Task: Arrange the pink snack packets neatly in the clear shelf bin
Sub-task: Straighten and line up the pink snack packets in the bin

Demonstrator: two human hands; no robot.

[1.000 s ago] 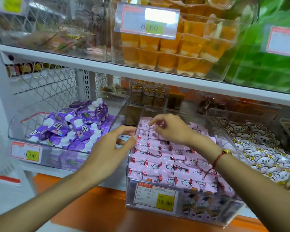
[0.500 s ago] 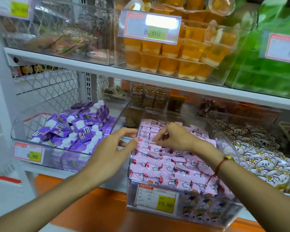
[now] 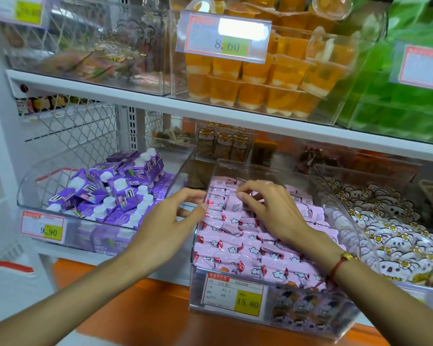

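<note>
Now the right hand pinches one pink snack packet in the clear shelf bin — next, lay it flat; left hand relaxed, empty.

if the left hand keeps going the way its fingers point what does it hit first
Most likely the clear bin's left wall; the left hand's fingertips already look to be at it, with the pink packets just beyond. Depth is unclear.

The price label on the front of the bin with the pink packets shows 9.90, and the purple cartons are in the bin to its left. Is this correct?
Not quite. In the head view the label on the pink packets' bin shows 15.80. The 9.90 label belongs to the bin of purple cartons, which is indeed to its left.
</note>
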